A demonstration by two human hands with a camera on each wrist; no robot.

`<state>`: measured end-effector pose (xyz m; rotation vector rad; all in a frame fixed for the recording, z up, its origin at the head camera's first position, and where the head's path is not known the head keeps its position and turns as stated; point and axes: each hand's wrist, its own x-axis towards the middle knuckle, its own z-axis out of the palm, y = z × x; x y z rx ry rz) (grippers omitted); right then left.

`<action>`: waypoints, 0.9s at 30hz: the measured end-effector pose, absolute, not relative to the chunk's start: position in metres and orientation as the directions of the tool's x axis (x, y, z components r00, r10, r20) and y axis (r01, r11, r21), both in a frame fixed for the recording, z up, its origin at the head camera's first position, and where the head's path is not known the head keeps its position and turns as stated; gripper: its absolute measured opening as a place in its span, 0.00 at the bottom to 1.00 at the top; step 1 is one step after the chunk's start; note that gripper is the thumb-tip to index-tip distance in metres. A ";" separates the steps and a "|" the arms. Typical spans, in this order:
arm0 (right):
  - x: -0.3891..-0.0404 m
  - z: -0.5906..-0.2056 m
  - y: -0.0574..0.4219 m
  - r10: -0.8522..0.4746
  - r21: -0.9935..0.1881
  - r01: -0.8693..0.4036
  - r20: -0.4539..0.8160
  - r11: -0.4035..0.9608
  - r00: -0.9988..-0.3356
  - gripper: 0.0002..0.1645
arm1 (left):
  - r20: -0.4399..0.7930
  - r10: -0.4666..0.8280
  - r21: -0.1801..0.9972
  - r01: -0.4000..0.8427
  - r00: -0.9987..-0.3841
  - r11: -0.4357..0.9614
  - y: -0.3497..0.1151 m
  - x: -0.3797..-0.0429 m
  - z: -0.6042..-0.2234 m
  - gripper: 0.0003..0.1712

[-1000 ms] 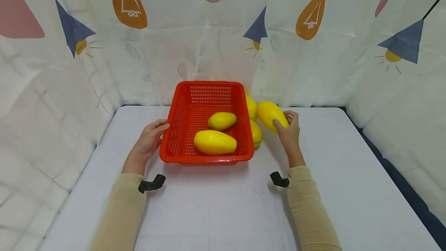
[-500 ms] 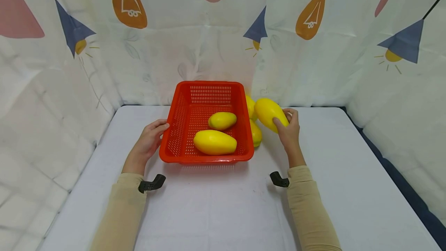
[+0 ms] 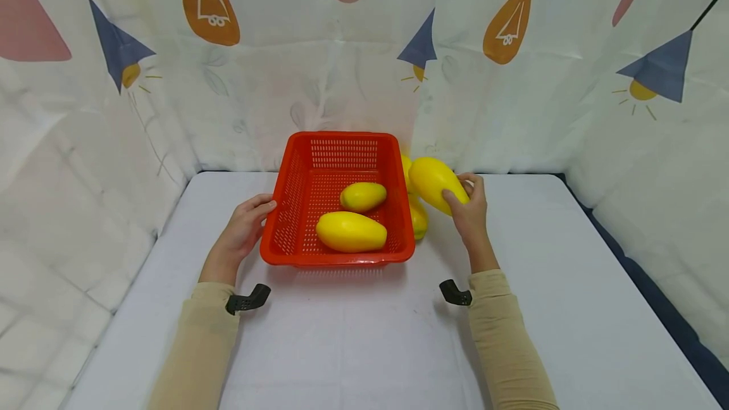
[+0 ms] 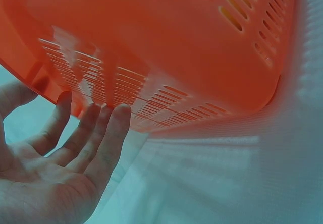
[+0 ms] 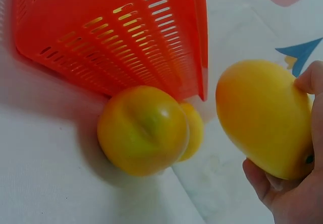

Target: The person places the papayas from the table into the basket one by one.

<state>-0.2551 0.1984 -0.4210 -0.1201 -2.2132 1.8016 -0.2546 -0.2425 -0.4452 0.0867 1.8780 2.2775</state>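
A red perforated plastic basket [image 3: 277,233] stands on the table with two yellow papayas inside, a larger one [image 3: 351,232] in front of a smaller one [image 3: 363,197]. My left hand [image 3: 242,229] is at its left side, the fingertips touching the slotted outer wall just below the rim in the left wrist view. My right hand [image 3: 471,214] grips another yellow papaya [image 3: 434,182] by its near end, thumb on one side and fingers on the other. This papaya is tilted, to the right of the basket's rim.
Against the basket's right wall lie two more papayas, a nearer one [image 5: 144,130] and a farther one [image 5: 194,131] partly hidden behind it. A white cloth covers the table [image 3: 353,347]. Behind its far edge hangs a printed curtain [image 3: 342,81].
The right hand has moved the held papaya slightly left and up, closer to the basket's right rim. The left hand and basket have stayed put.
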 end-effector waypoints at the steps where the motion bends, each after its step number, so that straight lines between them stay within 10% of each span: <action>1: -0.255 -0.421 0.198 0.238 -0.970 -0.113 0.165 0.217 -0.957 0.31 | -0.074 0.181 0.978 -0.107 -0.981 -0.179 -0.243 -0.255 -0.445 0.06; 27: -0.250 -0.408 0.186 0.192 -0.969 -0.181 0.212 0.171 -0.958 0.31 | -0.066 0.185 0.978 -0.100 -0.980 -0.183 -0.243 -0.255 -0.446 0.07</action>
